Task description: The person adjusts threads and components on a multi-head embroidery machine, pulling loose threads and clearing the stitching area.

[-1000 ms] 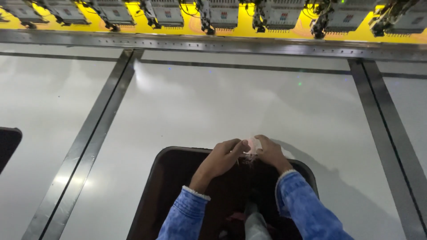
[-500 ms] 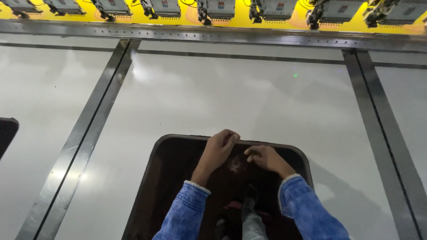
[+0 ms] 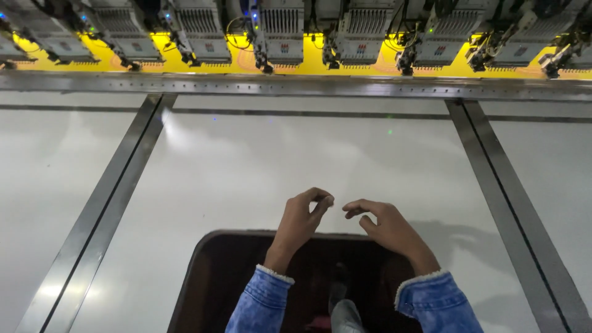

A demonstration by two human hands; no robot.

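Both hands hover above the white bench, just past the far rim of a dark rounded opening cut into it. The left hand has thumb and forefinger pinched together, other fingers curled. The right hand has its forefinger hooked toward the left one, thumb just beneath it. The fingertips of the two hands are near each other but apart. Whether anything thin is held between them cannot be told; nothing shows in either grip.

Blue denim cuffs with pale lining cover both wrists.

The bench surface is glossy, crossed by two grey metal rails running away from the person, one on each side. At the far edge, a perforated metal bar spans the width; behind it, a row of grey machine heads sits over a yellow strip.
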